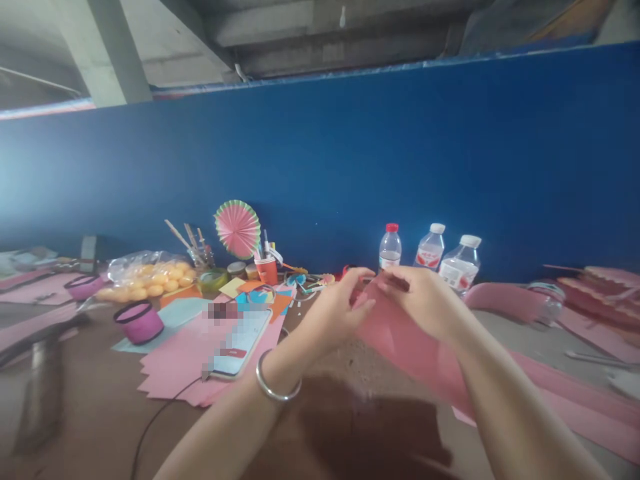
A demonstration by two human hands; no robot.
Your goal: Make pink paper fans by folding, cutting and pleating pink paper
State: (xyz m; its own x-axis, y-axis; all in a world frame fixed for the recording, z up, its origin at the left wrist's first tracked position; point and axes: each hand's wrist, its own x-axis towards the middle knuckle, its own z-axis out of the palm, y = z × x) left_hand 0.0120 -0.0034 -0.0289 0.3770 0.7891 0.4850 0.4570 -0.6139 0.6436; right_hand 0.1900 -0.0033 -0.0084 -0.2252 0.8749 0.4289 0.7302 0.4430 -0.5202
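Both hands meet above the brown table (360,433), just in front of the bottles. A sheet of pink paper (405,347) hangs from them and slants down to the right, passing behind my right forearm. My left hand (343,307) is closed on its upper left corner, fingers curled round the edge. My right hand (425,297) pinches the top edge close by, with the fingertips partly hidden. The sheet looks slightly curved and blurred.
A phone (243,347) lies on stacked pink paper (173,363) at left, its cable trailing forward. Purple round container (140,327), bag of orange balls (155,277), pink paper fan (237,229) and orange cup (267,271) stand beyond. Bottles (390,248) line the blue wall (320,153).
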